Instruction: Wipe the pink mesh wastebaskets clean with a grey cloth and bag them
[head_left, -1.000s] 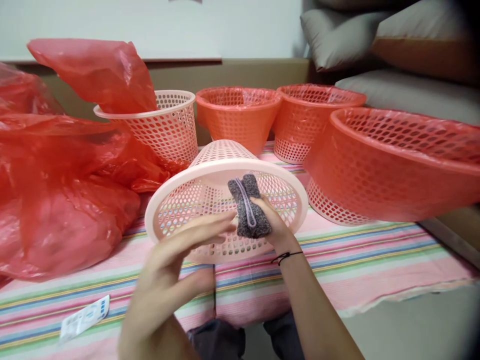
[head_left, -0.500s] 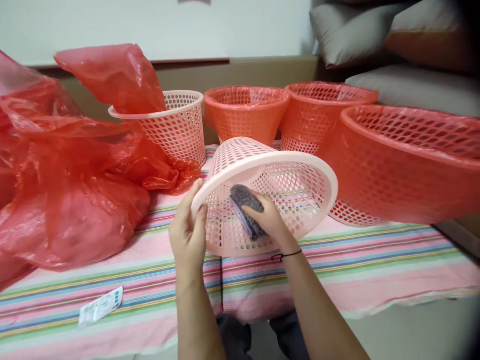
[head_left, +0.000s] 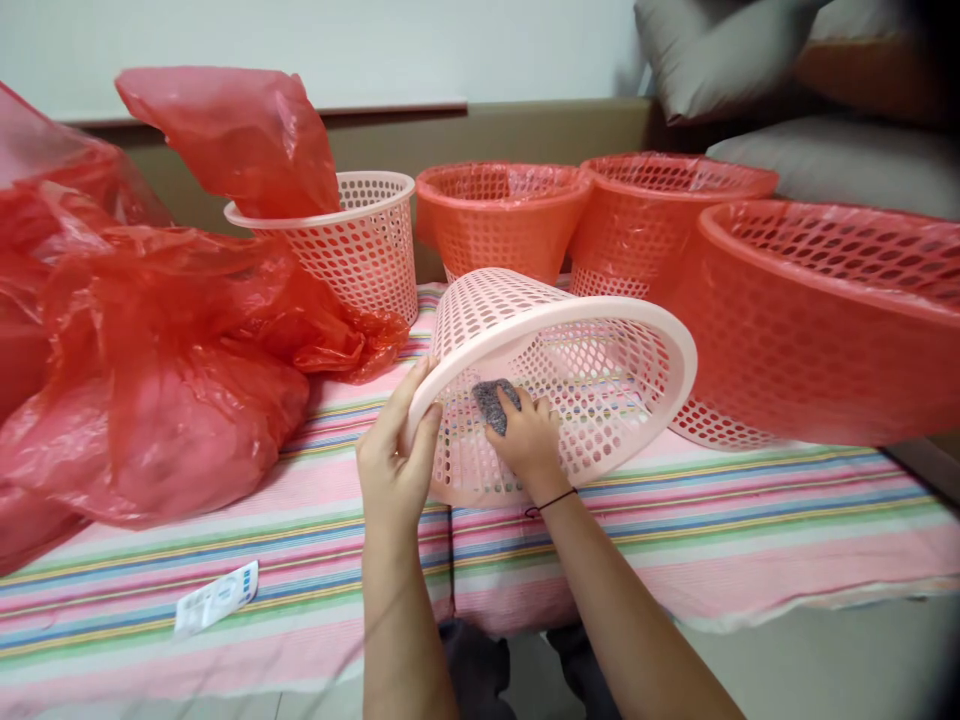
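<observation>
A pale pink plastic basket [head_left: 491,305] with a holed wall lies tipped on its side, its mouth facing me. My left hand [head_left: 397,450] is closed on the left of its rim, thumb inside and fingers outside. Inside the mouth, my right hand [head_left: 529,435] grips a dark grey scrubbing pad [head_left: 495,400] against the lower inner wall. The fingers partly cover the pad. A thin black band circles the right wrist.
A heap of red plastic bags [head_left: 150,370] lies on the left. Behind stands a pink basket [head_left: 367,245] with a red bag in it. Several baskets lined with red bags, one a red-lined basket [head_left: 825,330], stand right. A white label [head_left: 217,598] lies on the striped cloth [head_left: 300,560].
My right hand has moved the pad deeper and flatter against the basket's inner wall, with the fingers now spread over it. The left hand keeps its hold on the rim. The view has shifted slightly.
</observation>
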